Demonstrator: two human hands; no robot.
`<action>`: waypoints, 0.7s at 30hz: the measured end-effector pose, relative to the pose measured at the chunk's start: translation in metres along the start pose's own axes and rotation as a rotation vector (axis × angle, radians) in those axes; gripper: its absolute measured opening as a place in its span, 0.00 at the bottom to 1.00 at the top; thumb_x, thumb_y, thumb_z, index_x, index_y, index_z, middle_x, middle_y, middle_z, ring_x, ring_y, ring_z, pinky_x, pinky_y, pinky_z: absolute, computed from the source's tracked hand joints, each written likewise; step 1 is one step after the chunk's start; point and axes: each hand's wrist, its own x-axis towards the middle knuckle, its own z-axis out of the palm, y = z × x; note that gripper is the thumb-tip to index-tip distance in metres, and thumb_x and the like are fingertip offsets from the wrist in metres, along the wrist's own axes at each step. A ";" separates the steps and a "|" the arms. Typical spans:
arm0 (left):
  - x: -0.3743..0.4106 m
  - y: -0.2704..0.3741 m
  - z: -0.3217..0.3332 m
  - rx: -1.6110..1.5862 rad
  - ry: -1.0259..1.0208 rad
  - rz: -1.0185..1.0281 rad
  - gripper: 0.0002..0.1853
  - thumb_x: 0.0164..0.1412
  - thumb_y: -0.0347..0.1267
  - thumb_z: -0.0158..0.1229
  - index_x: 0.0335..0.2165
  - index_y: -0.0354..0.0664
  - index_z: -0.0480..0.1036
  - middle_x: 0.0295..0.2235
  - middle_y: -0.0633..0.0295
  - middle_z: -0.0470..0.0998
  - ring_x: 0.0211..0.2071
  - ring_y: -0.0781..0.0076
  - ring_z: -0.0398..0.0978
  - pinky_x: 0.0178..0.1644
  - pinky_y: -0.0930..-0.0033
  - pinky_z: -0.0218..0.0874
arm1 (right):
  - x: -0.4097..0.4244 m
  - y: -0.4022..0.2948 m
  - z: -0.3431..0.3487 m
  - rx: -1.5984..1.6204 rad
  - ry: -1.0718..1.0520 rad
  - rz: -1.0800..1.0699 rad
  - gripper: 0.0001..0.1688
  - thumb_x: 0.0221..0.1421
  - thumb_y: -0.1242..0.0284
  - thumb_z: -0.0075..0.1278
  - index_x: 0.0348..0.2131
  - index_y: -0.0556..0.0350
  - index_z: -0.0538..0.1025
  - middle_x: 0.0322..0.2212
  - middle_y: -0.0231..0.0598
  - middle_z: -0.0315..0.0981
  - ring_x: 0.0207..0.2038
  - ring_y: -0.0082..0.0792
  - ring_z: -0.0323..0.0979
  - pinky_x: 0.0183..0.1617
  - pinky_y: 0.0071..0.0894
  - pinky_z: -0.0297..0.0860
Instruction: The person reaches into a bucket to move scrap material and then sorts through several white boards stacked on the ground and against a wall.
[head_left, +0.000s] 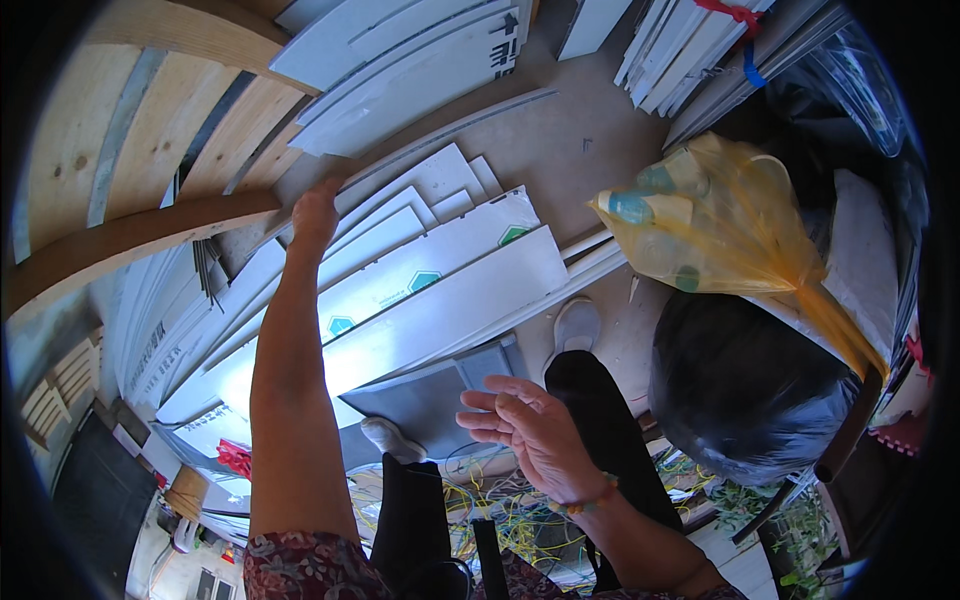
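My left hand reaches far forward, its fingers curled around a long narrow grey-white strip; the grip itself is partly hidden by the back of the hand. Below it, white panels of different lengths lie in a stack, some with green hexagonal stickers. My right hand hovers in front of my right knee, palm partly turned up and fingers spread, holding nothing. Around that wrist is a beaded bracelet. My shoes stand at the near side of the panels.
A wooden slatted frame rises on the left. White boards lean behind it. Bundled strips stand at the top right. On the right, a yellow bag of containers rests by a black bag. Tangled wires lie near my legs.
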 end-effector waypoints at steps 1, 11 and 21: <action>0.002 0.000 -0.001 0.005 -0.015 -0.021 0.18 0.44 0.21 0.48 0.37 0.50 0.68 0.26 0.49 0.73 0.29 0.49 0.71 0.33 0.54 0.63 | 0.000 0.001 0.001 0.003 -0.003 0.000 0.21 0.54 0.68 0.41 0.45 0.62 0.61 0.41 0.54 0.64 0.42 0.41 0.68 0.45 0.35 0.64; 0.019 0.039 -0.011 0.112 0.133 -0.305 0.14 0.43 0.33 0.56 0.33 0.44 0.68 0.31 0.54 0.73 0.35 0.57 0.70 0.38 0.53 0.58 | -0.001 0.002 0.000 0.024 -0.008 -0.002 0.23 0.54 0.67 0.42 0.45 0.63 0.60 0.41 0.54 0.64 0.42 0.41 0.68 0.45 0.35 0.64; 0.037 0.060 -0.034 0.208 0.110 -0.492 0.15 0.44 0.42 0.56 0.30 0.45 0.74 0.37 0.62 0.71 0.43 0.65 0.64 0.48 0.45 0.44 | -0.002 0.001 -0.004 0.014 0.001 0.019 0.24 0.53 0.66 0.43 0.45 0.63 0.60 0.40 0.53 0.64 0.42 0.40 0.68 0.46 0.36 0.64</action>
